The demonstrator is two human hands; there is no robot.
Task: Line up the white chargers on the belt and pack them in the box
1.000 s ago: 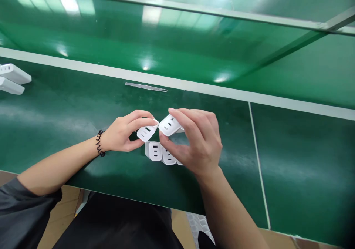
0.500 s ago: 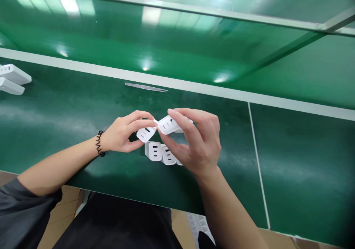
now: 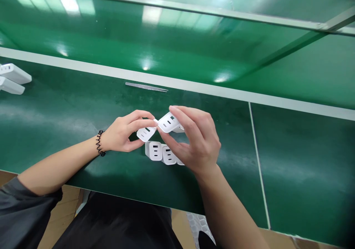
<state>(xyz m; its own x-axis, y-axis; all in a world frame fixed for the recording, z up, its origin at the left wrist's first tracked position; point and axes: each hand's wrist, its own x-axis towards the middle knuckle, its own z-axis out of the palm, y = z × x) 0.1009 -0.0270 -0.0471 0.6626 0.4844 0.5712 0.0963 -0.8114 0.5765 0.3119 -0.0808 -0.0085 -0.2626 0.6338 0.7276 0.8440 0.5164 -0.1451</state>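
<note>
My left hand (image 3: 127, 131) is closed around a white USB charger (image 3: 145, 133), its port face turned toward me. In my right hand (image 3: 194, 138) a second white charger (image 3: 168, 122) is gripped between thumb and fingers, tilted, with its slots showing. The two chargers nearly meet at their corners; whether they touch I cannot tell. Just below, a white charger (image 3: 155, 151) and another charger (image 3: 169, 155) stand side by side on the green table, ports facing me. Part of a further white one is hidden behind my right thumb.
Metal tweezers (image 3: 146, 87) lie near the back edge of the green table (image 3: 83, 93). Two white chargers (image 3: 16, 75) sit at the far left. A pale strip (image 3: 194, 84) runs along the back, below a glossy green panel (image 3: 116, 34). A light seam (image 3: 259, 164) crosses the right side.
The charger in my right hand has turned slightly, so more of its port face shows. My right fingers have shifted a little; my left hand stays almost still.
</note>
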